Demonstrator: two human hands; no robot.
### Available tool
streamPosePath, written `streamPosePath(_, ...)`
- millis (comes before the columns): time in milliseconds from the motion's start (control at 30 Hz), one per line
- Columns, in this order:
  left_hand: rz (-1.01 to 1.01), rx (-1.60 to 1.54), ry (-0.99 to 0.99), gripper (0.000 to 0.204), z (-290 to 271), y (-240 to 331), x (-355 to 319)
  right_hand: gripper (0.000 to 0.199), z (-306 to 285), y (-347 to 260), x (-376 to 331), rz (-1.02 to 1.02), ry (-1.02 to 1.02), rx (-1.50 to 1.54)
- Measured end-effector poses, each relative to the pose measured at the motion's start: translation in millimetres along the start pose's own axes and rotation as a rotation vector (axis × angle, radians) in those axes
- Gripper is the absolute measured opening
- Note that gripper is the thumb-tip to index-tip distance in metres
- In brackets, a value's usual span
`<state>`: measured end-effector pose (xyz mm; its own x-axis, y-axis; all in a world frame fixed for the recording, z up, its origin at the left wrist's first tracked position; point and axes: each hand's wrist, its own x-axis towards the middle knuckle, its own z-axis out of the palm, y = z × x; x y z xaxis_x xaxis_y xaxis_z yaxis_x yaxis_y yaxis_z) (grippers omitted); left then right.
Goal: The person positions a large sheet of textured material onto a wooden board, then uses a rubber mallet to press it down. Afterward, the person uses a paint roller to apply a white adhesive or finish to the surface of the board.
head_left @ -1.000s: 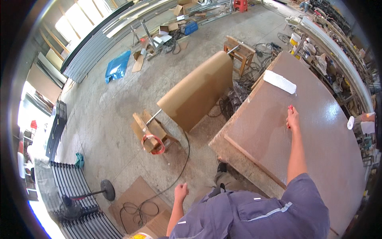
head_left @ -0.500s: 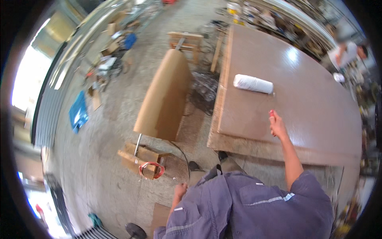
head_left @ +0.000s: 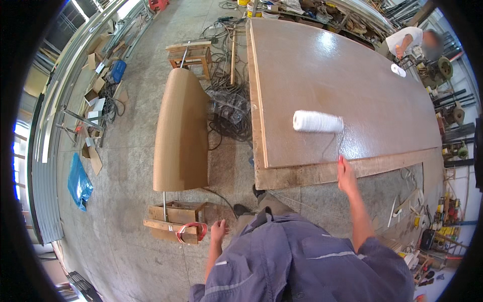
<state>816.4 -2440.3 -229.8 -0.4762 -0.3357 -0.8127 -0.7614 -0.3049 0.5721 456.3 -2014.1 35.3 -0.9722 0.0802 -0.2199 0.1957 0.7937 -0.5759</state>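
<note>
My right hand [head_left: 346, 174] grips the red handle of a paint roller. Its white roller head [head_left: 318, 122] lies on the near part of a large glossy brown board [head_left: 342, 75] that rests on a wider wooden base [head_left: 302, 175]. My left hand [head_left: 218, 232] hangs at my side with fingers loosely apart, holding nothing, just above the concrete floor and close to a low wooden stand [head_left: 173, 221] with a red strap.
A big roll of brown sheet [head_left: 181, 131] stands on a rod between two wooden stands, left of the board. Cables [head_left: 226, 105] lie tangled on the floor between them. Another person [head_left: 407, 40] works at the far right. Tools lie along the right edge [head_left: 427, 236].
The view has swung, so the board now fills the upper right. The roller head has moved nearer to the board's near edge, with my right hand still on the handle.
</note>
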Motion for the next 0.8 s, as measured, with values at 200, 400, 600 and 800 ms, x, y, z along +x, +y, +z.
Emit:
streamPosePath(200,-0.078,-0.179,0.171,0.034,-10.0,4.7,-59.2,0.053,17.6,-81.9,264.8,0.037,-0.028,0.128)
streamPosePath(400,-0.2,-0.048,0.352,0.037,9.2,-33.4,-136.4,0.043,32.2,-171.8,495.1,0.167,-0.015,0.286)
streamPosePath(600,-0.329,0.2,0.44,0.042,61.4,-59.2,-173.0,0.045,88.9,-313.1,542.1,0.016,-0.006,0.32)
streamPosePath(800,-0.334,-0.123,0.463,0.042,46.3,-46.1,-159.3,0.033,161.0,-366.7,550.1,-0.001,-0.07,0.359)
